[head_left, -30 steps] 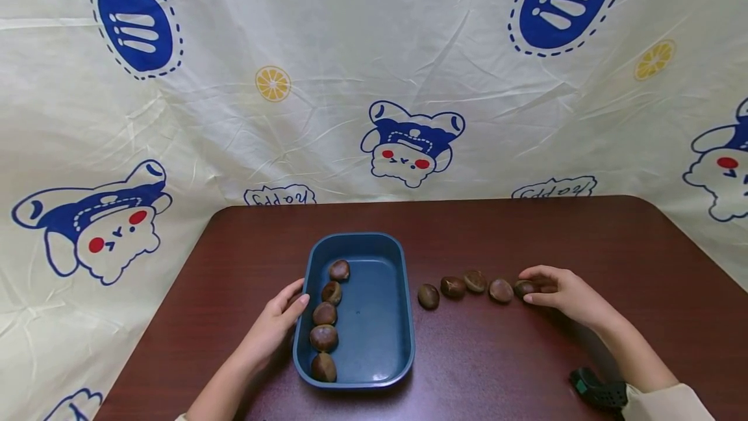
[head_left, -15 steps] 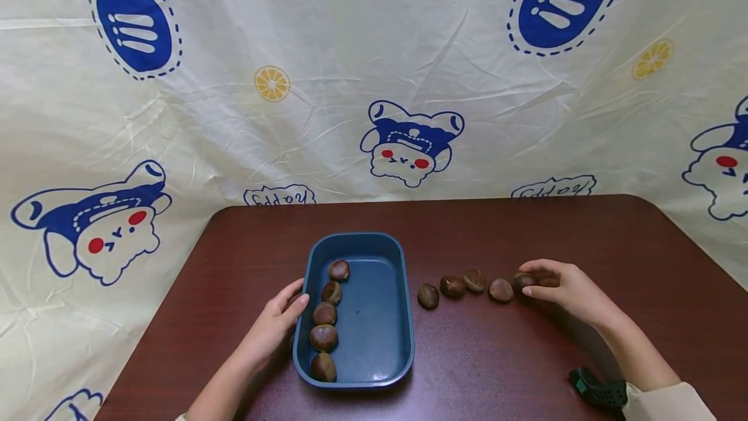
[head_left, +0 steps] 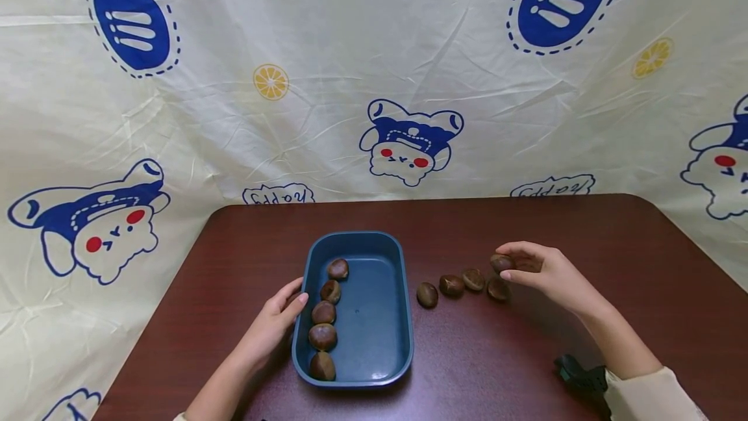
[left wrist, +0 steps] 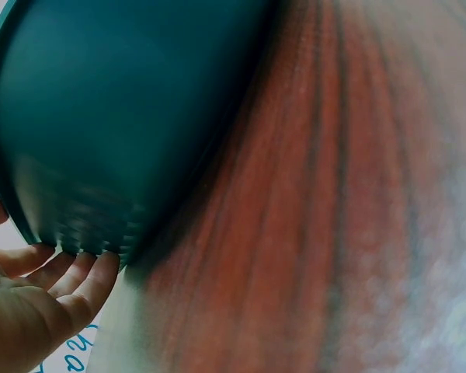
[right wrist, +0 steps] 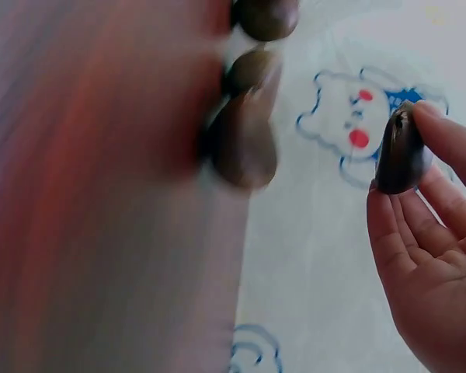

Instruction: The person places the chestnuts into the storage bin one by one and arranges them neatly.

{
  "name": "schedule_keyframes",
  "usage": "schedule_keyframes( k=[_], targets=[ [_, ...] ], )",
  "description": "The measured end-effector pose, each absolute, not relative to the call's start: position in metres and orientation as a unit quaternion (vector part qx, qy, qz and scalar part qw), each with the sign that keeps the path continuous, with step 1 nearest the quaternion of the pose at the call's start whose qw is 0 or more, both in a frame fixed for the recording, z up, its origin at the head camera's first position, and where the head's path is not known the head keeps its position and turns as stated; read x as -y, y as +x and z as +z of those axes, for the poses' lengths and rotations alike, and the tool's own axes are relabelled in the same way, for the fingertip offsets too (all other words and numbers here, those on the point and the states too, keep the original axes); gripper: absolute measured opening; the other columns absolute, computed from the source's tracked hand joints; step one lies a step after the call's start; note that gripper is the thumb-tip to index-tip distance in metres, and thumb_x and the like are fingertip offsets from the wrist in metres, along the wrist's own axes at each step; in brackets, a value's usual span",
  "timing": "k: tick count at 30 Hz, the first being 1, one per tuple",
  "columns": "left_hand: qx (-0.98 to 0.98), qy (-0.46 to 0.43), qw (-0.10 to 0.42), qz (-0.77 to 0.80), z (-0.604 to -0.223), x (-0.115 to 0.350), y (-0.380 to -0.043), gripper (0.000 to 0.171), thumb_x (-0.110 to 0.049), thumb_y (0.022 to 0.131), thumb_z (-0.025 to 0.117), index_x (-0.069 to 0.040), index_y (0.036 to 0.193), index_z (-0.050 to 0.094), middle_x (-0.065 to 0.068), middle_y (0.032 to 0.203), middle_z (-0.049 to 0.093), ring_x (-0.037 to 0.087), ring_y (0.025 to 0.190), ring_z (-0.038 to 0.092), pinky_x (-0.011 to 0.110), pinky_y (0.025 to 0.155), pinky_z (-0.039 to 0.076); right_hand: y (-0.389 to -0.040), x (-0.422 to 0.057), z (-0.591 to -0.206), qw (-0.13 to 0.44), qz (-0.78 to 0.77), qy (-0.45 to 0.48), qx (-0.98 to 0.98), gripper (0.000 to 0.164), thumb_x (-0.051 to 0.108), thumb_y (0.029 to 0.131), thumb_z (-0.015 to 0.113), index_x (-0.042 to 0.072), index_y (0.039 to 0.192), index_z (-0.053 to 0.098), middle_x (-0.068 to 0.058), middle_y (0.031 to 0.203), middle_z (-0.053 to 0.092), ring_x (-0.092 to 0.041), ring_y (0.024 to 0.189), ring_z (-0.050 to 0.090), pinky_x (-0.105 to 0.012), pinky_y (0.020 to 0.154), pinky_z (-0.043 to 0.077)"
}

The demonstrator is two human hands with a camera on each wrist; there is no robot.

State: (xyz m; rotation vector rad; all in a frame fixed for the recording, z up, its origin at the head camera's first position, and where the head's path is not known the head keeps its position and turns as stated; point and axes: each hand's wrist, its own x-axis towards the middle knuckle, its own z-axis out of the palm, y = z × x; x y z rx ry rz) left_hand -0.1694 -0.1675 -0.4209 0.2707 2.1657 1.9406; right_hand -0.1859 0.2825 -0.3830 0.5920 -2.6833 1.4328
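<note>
My right hand pinches a brown chestnut between thumb and fingertips, raised above the end of a row of chestnuts. The right wrist view shows this held chestnut against the printed cloth behind. Several loose chestnuts lie in a row on the table, right of a blue rectangular tray. More chestnuts line the inside of the tray's left wall. With my left hand I grip that wall, thumb at the rim. Seen from the left wrist, the fingertips touch the tray's outer wall.
The dark reddish-brown table ends at a far edge against a white hanging cloth with blue cartoon prints. A dark band sits by the right sleeve.
My right hand has picked up the rightmost chestnut of the row and moved it up and to the left. The left hand and the tray stay where they were.
</note>
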Motion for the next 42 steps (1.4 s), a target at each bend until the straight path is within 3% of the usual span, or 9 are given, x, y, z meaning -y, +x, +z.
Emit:
schedule_keyframes(
  k=[6,13,28,32,42],
  targets=[
    [-0.737,0.09,0.103,0.662,-0.422,0.168,-0.169,0.047,-0.019,0.094,0.047,0.001,0.134,0.033,0.023,0.127,0.045,0.031,0.111,0.046,0.041,0.089,0.04,-0.192,-0.248,-0.369,0.003,0.482,0.226,0.847,0.035,0.015,0.082,0.066,0.005,0.114,0.056,-0.005,0.105,0.061,-0.015,0.094,0.057,-0.027,0.078,0.046],
    [-0.739,0.091,0.106,0.659,-0.422,0.168,-0.17,0.048,-0.019,0.094,0.047,0.002,0.134,0.033,0.024,0.126,0.045,0.032,0.112,0.046,0.041,0.09,0.04,-0.196,-0.201,-0.359,-0.036,0.497,0.266,0.825,0.036,0.018,0.079,0.069,0.01,0.112,0.058,0.001,0.104,0.061,-0.018,0.095,0.056,-0.044,0.083,0.043],
    [-0.739,0.114,0.096,0.656,-0.423,0.168,-0.17,0.05,-0.023,0.094,0.048,0.003,0.134,0.033,0.025,0.124,0.047,0.032,0.109,0.048,0.038,0.085,0.044,-0.201,-0.103,-0.365,-0.15,0.465,0.403,0.774,0.033,0.016,0.081,0.068,0.01,0.112,0.059,0.006,0.105,0.06,-0.011,0.093,0.055,-0.043,0.084,0.043],
    [-0.744,0.135,0.075,0.65,-0.425,0.169,-0.169,0.049,-0.023,0.094,0.047,0.005,0.132,0.034,0.026,0.122,0.048,0.031,0.105,0.051,0.035,0.081,0.046,-0.199,-0.088,-0.369,-0.198,0.432,0.441,0.761,0.033,0.013,0.08,0.069,0.006,0.111,0.059,0.008,0.103,0.058,-0.007,0.09,0.055,-0.039,0.083,0.045],
    [-0.74,0.091,0.108,0.658,-0.421,0.167,-0.169,0.047,-0.018,0.094,0.047,0.002,0.134,0.033,0.025,0.125,0.046,0.034,0.111,0.046,0.039,0.087,0.042,-0.194,-0.066,-0.383,-0.273,0.327,0.52,0.74,0.029,0.008,0.076,0.071,0.009,0.104,0.061,0.009,0.094,0.061,0.001,0.083,0.056,-0.019,0.073,0.046]
  ],
)
